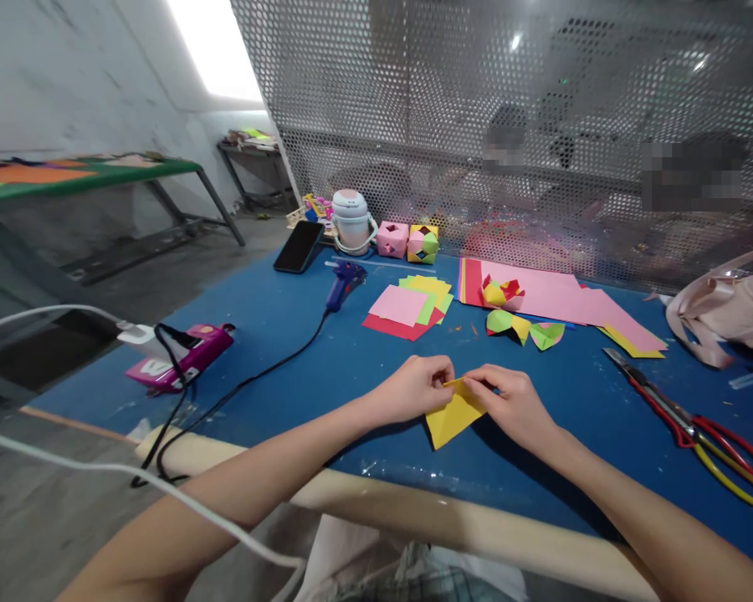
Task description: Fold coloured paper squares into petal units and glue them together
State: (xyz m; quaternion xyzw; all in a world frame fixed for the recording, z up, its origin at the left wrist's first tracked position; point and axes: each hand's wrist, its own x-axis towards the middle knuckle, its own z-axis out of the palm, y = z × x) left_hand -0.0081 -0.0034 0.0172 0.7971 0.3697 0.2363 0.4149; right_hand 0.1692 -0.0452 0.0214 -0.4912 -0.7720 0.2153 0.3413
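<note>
A folded yellow paper point(453, 415) lies on the blue table point(301, 351) near its front edge. My left hand point(414, 386) pinches the paper's top corner from the left. My right hand point(509, 400) pinches the same corner from the right, fingers pressed together over the fold. Both forearms reach in from the bottom of the view.
Scissors point(696, 428) lie at the right. A stack of coloured paper squares point(409, 306), folded paper pieces point(522, 328), pink sheets point(558, 294), a blue glue gun point(344, 283), a phone point(299, 246), paper cubes point(407, 241), a white jar point(351, 221) and a pink device point(181, 358) lie around. A perforated screen stands behind.
</note>
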